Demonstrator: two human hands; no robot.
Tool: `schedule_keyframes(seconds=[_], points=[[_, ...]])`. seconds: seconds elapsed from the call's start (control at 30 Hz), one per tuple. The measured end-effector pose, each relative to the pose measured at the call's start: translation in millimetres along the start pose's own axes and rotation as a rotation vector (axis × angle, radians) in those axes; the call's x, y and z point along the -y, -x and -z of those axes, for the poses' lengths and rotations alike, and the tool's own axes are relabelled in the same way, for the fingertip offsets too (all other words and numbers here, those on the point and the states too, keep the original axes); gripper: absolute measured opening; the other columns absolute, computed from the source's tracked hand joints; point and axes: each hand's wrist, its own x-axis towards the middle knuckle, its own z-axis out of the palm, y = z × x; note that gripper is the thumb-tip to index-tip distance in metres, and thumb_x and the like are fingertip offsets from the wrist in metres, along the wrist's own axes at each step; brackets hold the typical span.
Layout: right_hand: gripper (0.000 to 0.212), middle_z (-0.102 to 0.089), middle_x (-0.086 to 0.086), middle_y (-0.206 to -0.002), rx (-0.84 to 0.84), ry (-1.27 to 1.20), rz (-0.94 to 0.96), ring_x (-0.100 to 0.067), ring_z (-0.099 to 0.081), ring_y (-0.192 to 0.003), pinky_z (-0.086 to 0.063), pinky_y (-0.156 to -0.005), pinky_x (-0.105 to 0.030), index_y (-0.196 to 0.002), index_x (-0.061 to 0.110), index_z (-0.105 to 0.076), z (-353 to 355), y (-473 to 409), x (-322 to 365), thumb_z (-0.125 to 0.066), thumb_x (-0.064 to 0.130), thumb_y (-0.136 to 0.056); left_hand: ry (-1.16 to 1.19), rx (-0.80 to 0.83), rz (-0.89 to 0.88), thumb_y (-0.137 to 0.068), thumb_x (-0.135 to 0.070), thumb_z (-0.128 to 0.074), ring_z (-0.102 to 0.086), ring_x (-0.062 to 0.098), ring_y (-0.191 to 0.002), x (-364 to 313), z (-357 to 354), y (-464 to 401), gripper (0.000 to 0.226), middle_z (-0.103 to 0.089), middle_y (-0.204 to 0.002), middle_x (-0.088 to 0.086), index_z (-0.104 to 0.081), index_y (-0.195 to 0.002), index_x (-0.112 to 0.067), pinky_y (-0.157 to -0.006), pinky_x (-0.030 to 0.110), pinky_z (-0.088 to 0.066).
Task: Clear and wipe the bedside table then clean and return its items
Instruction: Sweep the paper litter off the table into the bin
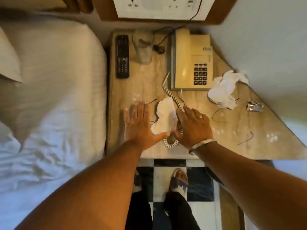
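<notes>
The bedside table (224,146) has a beige marble-look top. On it lie a black remote (123,56) at the back left, a clear glass (142,47) beside it, a beige telephone (192,62) with its coiled cord (174,98), and two crumpled white tissues (166,117) (224,90). A small silver foil wrapper (255,107) lies at the right. My left hand (139,123) is spread flat over the table's front left, left of the nearer tissue. My right hand (193,127) is spread flat over the cord, just right of that tissue. Neither hand holds anything.
A bed (49,105) with pale sheets and a pillow (10,60) adjoins the table's left edge. Thin dark wire bits (247,138) and crumbs litter the table's right side. A white panel (159,9) with a black cable hangs behind. Checkered floor and my feet are below.
</notes>
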Motion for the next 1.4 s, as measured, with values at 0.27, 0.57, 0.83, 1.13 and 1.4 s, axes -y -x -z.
schedule_keyframes(seconds=[0.27, 0.57, 0.83, 1.13, 1.4], points=[[0.043, -0.068, -0.001, -0.103, -0.074, 0.064, 0.171, -0.029, -0.061, -0.095, -0.042, -0.081, -0.040, -0.110, 0.024, -0.060, -32.7, -46.5, 23.0, -0.064, 0.047, -0.074, -0.061, -0.070, -0.143, -0.059, -0.101, -0.030, 0.001, 0.036, -0.155, 22.4, -44.6, -2.8, 0.142, 0.003, -0.168, 0.017, 0.003, -0.158, -0.005, -0.123, 0.060, -0.001], [0.016, -0.069, -0.006, -0.085, -0.174, -0.096, 0.002, -0.032, -0.059, -0.081, -0.038, -0.073, -0.037, -0.090, 0.019, -0.064, 5.1, -5.0, -1.9, -0.058, 0.032, -0.085, -0.097, -0.003, -0.101, -0.054, -0.106, -0.022, 0.003, 0.040, -0.154, 7.1, -31.2, 2.3, 0.149, 0.007, -0.166, 0.022, 0.007, -0.156, -0.001, -0.120, 0.066, -0.001], [0.031, -0.070, -0.007, -0.089, -0.385, -0.321, -0.317, -0.034, -0.063, -0.081, -0.051, -0.070, -0.045, -0.110, 0.018, -0.056, -24.5, 109.8, -107.9, -0.063, 0.030, -0.083, -0.112, -0.046, -0.217, -0.053, -0.107, -0.014, 0.002, 0.041, -0.153, -40.9, -46.7, -6.7, 0.149, 0.004, -0.167, 0.022, 0.004, -0.156, 0.000, -0.120, 0.066, -0.002], [0.039, -0.067, -0.016, -0.103, -0.269, -0.296, -0.990, -0.040, -0.061, -0.096, -0.047, -0.083, -0.044, -0.114, 0.016, -0.053, -136.7, 203.1, -204.0, -0.054, 0.030, -0.077, -0.138, -0.176, -0.238, -0.054, -0.107, -0.020, -0.004, 0.043, -0.153, -37.3, -55.7, -14.1, 0.149, -0.002, -0.167, 0.020, -0.002, -0.157, -0.002, -0.119, 0.066, -0.004], [0.092, -0.039, -0.016, -0.144, 0.262, -0.361, -1.444, -0.039, -0.039, -0.129, -0.032, -0.104, -0.053, -0.142, 0.016, -0.028, -206.0, 193.0, -231.6, -0.077, 0.039, -0.068, -0.092, -0.248, -0.269, -0.057, -0.104, -0.033, -0.006, 0.046, -0.151, -28.9, -66.0, -21.6, 0.143, -0.003, -0.166, 0.020, 0.000, -0.156, -0.007, -0.118, 0.070, -0.005]])
